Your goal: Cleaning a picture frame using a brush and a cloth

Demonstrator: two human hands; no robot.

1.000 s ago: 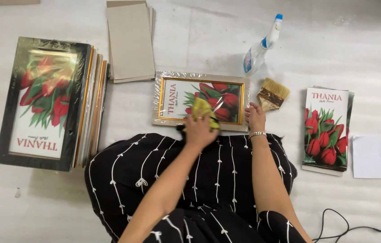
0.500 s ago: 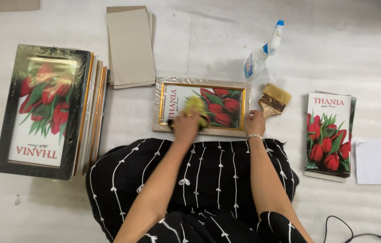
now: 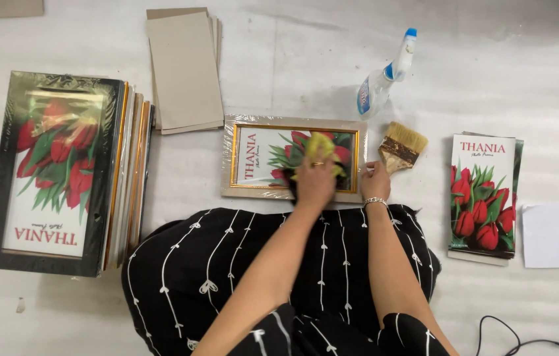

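our left hand (image 3: 315, 184) presses a crumpled yellow-green cloth (image 3: 322, 146), fingers closed over it, onto the gold-edged picture frame (image 3: 292, 160) lying flat mid-floor; right hand (image 3: 375, 186), fingers curled, steadies its right edge near the wooden brush (image 3: 402, 145).

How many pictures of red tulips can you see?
3: the framed picture under the left hand, the wrapped frame topping the left stack, and the card pile at right. Others may hide in both stacks.
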